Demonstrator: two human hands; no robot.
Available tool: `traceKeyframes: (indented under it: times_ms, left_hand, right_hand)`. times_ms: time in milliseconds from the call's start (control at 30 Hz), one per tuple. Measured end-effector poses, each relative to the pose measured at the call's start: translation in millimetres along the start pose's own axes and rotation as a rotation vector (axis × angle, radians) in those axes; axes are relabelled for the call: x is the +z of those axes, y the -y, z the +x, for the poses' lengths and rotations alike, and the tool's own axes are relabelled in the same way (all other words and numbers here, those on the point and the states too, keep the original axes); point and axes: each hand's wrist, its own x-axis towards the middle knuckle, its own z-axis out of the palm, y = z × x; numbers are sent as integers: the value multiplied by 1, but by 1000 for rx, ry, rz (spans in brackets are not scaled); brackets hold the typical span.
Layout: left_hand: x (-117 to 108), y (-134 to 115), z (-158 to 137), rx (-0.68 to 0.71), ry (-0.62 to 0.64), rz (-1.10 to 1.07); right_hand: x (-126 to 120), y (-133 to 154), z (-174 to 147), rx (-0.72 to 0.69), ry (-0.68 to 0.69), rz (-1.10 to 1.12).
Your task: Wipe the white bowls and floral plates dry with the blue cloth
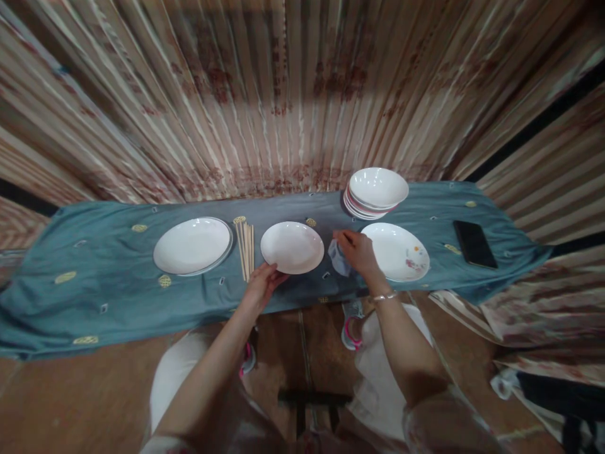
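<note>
The desk (123, 299) carries a teal cover with yellow printed motifs. The white dish (292, 246) is at the middle of the desk's length, between the near and far edges, its inner face turned up.

Left hand (265, 282): positioned at the near edge of the desk. Its grip is narrow and holds the near-left rim of the white dish, thumb on the rim, fingers at the underside. Whether the dish is raised off the cover cannot be told.

Right hand (355, 251): positioned right of the white dish and apart from it. Its grip is closed on a pale grey cloth (338, 260), which hangs below the fingers toward the near edge. A bracelet (384, 296) encircles the right wrist.

Surrounding items: a bundle of wooden sticks (246, 247) lies just left of the white dish, pointing from the far edge toward the near edge. Stacked large plates (193, 244) are located farther toward the left end. A floral plate (399, 252) lies beside the right hand, close to the near edge. A stack of bowls (378, 188) stands behind it at the far edge. A black phone (474, 243) lies flat toward the right end.
</note>
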Motion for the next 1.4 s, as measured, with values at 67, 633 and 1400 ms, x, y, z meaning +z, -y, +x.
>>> traceKeyframes:
  times_ms: [67,633,1400]
  left_hand:
    - [0,0,-2,-17,0,24]
    - [2,-5,0,-43,61,15]
    - [5,-3,7,-24,-86,3]
  right_hand:
    - [1,3,2,-57,-78,19]
    - [25,26,-14,-347,421,-468]
    - [82,69,-16,-513,374,151]
